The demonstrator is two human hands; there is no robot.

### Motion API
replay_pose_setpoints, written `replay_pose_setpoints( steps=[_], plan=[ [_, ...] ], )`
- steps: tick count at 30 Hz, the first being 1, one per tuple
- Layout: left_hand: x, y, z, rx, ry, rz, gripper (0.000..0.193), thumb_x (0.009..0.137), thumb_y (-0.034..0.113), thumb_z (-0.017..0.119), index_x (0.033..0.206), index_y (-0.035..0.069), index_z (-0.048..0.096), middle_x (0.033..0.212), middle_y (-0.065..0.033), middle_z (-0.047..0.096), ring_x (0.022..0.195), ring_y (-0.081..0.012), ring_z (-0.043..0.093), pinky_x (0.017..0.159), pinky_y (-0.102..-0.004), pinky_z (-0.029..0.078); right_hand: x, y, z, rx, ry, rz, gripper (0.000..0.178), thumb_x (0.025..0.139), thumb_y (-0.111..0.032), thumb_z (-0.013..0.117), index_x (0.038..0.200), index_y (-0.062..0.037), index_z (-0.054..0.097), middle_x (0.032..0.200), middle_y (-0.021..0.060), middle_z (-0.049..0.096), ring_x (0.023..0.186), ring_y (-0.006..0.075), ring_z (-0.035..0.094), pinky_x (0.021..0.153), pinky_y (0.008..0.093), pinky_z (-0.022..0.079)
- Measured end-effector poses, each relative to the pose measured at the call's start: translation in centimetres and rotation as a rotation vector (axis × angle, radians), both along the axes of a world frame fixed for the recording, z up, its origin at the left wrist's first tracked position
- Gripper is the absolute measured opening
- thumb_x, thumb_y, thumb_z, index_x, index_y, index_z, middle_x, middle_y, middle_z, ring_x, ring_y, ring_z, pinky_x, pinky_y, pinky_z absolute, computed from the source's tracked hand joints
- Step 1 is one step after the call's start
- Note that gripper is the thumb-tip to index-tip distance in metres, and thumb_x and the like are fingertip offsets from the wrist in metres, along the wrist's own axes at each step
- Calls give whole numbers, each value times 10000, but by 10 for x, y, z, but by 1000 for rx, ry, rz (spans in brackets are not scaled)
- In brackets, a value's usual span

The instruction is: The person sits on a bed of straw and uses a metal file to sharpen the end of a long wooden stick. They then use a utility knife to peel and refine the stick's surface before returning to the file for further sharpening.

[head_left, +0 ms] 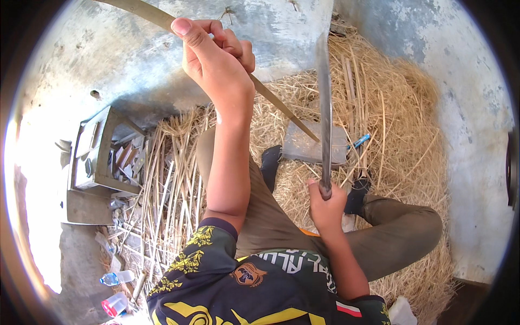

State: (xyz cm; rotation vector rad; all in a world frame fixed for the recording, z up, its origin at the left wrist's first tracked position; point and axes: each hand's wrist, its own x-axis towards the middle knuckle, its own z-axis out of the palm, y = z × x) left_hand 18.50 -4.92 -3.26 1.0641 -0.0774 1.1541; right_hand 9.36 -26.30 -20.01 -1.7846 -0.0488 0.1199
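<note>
My left hand [222,67], raised at the upper middle, is closed round a long flat bamboo strip [275,102]. One end of the strip runs out past the top edge; the other slants down to a grey block [311,154] between my feet. Low in front of me, my right hand [329,208] grips a machete [326,116] by its lower end. The long steel blade points up and away from me, to the right of the strip. Whether blade and strip touch at the block I cannot tell.
Pale shavings [401,108] cover the floor around my bent legs. Beside the block lies a blue, pen-like object [362,141]. On the left are bamboo strips [176,168], a wooden cabinet [103,162], a plastic bottle [111,278] and a red-ended container [115,305]. Walls [476,108] stand close.
</note>
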Motion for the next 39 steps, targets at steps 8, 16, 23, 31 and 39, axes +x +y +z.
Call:
replay_pose_setpoints(
  steps=[8, 16, 23, 31, 39],
  plan=[
    [-5, -11, 3, 17, -12, -50, 665, 947, 740, 445, 871, 79, 430, 595, 36, 255, 443, -69, 195, 428, -274, 137, 17, -26, -82, 0, 305, -25, 275, 888, -149, 673, 669, -67, 530, 541, -14, 491, 427, 81, 438, 398, 283, 343],
    [-10, -28, 10, 59, -23, -56, 664, 944, 737, 454, 871, 78, 436, 597, 35, 255, 448, -66, 205, 419, -271, 146, 3, -14, -41, 173, 245, -12, 295, 894, -144, 665, 649, -50, 529, 570, -23, 510, 535, 50, 448, 490, 270, 350],
    [-3, -21, 4, 36, 6, 41, 662, 954, 740, 428, 847, 86, 413, 560, 40, 229, 441, -74, 188, 413, -274, 141, 5, -17, -18, -57, 177, 13, 288, 889, -141, 656, 665, -8, 535, 545, -1, 493, 536, 62, 445, 499, 299, 362],
    [-2, -21, 6, 45, 21, 62, 653, 955, 735, 435, 841, 93, 408, 559, 43, 220, 444, -74, 183, 419, -273, 137, 10, -16, -55, -62, 367, 94, 304, 877, -165, 675, 668, 13, 544, 548, 24, 507, 539, 76, 427, 505, 317, 374],
    [-2, -18, 5, 61, 3, 55, 640, 965, 723, 431, 833, 98, 397, 560, 44, 228, 440, -66, 189, 417, -270, 135, 7, -8, -28, 45, -13, -67, 294, 893, -161, 675, 675, -3, 559, 545, 10, 506, 519, 62, 437, 481, 304, 358]
  ],
)
